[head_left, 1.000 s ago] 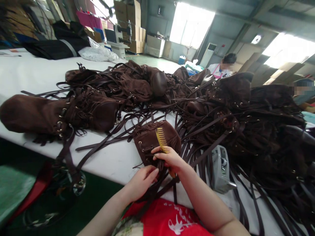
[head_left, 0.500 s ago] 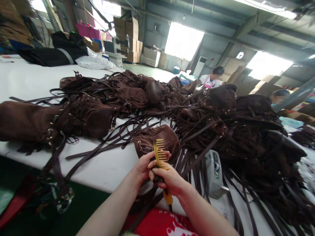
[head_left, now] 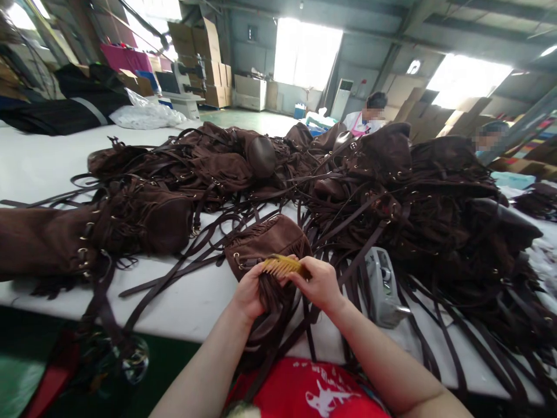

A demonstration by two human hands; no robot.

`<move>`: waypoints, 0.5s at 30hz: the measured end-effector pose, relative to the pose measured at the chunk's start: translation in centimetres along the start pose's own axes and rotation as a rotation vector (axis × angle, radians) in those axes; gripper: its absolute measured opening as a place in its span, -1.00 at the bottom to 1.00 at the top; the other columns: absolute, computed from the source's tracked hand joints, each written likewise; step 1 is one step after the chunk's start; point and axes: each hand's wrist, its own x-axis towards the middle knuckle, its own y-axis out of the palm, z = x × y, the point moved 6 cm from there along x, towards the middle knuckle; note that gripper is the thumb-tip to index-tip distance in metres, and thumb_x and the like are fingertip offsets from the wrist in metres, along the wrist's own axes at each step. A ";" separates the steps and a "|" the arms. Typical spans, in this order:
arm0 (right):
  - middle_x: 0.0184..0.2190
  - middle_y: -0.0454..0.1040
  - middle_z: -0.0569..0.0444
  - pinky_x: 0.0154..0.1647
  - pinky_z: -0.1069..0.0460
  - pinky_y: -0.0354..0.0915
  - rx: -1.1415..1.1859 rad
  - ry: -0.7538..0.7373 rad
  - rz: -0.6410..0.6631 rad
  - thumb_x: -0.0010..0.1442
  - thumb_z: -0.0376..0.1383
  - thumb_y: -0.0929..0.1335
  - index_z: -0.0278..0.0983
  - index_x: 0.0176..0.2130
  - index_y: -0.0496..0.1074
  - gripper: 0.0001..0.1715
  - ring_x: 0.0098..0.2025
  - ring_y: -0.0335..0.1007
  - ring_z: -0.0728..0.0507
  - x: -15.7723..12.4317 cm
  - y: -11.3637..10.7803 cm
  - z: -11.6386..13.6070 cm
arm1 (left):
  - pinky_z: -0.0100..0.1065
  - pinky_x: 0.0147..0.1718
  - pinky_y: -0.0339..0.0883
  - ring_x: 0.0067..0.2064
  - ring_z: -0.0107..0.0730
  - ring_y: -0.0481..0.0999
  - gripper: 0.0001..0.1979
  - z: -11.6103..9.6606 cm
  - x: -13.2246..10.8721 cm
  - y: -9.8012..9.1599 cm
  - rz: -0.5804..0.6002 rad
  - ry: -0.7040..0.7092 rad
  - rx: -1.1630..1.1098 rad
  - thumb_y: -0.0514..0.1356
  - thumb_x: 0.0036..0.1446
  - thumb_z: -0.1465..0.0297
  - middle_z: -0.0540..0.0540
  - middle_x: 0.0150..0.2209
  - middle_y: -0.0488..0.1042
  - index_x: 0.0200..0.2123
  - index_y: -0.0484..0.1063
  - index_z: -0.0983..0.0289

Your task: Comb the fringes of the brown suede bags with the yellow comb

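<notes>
A yellow comb point(head_left: 282, 266) lies nearly level, teeth pointing down, over the dark brown fringe strands. My right hand point(head_left: 318, 283) is closed on the comb's right end. Fingers of my left hand point(head_left: 252, 295) wrap round the brown fringe point(head_left: 274, 293), just below and left of the comb. Directly beyond both hands, a brown suede bag point(head_left: 272, 239) with metal eyelets rests on the white table point(head_left: 187, 305). Its lower part is partly hidden by my hands and the comb.
Brown bags point(head_left: 226, 165) and long straps are heaped across the table. A grey metal device point(head_left: 380, 287) stands right of my hands. Another bag point(head_left: 47, 235) lies at the left. Two people point(head_left: 368, 116) are beyond the heap; white plastic point(head_left: 145, 115) lies back left.
The comb has turned from upright to nearly level. My right hand has moved up and right, apart from my left hand, which now holds the fringe in view. The camera view has shifted.
</notes>
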 end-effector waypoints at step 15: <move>-0.47 0.52 0.05 -0.52 0.07 -0.07 -0.281 -0.211 0.476 0.17 0.21 0.18 -0.27 -0.41 0.39 -0.36 -0.49 0.37 -0.05 -4.0 4.3 3.4 | -0.50 -0.54 0.31 -0.70 -0.61 0.23 -0.62 -0.3 0.3 1.2 0.031 0.021 -0.150 -0.02 0.27 0.27 -0.14 -0.71 0.16 -0.60 0.13 0.24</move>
